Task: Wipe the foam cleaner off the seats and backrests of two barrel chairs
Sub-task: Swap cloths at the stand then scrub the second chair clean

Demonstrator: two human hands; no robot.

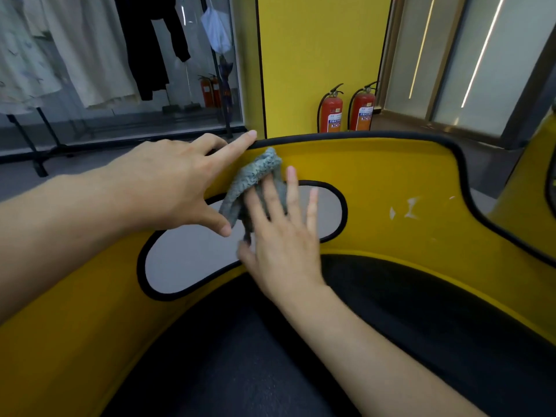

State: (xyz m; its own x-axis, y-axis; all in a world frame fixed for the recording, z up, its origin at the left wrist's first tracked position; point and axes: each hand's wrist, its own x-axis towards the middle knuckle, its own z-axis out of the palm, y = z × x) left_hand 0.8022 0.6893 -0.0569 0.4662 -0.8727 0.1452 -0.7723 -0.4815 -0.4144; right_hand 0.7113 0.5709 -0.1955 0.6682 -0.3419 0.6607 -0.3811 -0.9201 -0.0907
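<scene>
The grey looped-pile cloth (pixel 255 182) lies bunched on the barrel chair's yellow backrest (pixel 376 176), just above its black-piped, bean-shaped cut-out (pixel 186 260). The flat, straight-fingered right hand (pixel 282 236) pins it there, while the left hand (pixel 174 182), spread and holding nothing, steadies on the top rim at 10 o'clock. Pressed rather than gripped, the wad may slip off the smooth curved shell into that opening, and the white foam flecks (pixel 410 207) at 3 o'clock could be skipped; the seat (pixel 421 311) at 6 o'clock is dark, finely grained fabric.

My left hand (pixel 168 182) and right hand (pixel 282 245) are bare, and both forearms (pixel 376 347) are bare right to the edge of view. My fingernails (pixel 252 133) are short, rounded and plain.
</scene>
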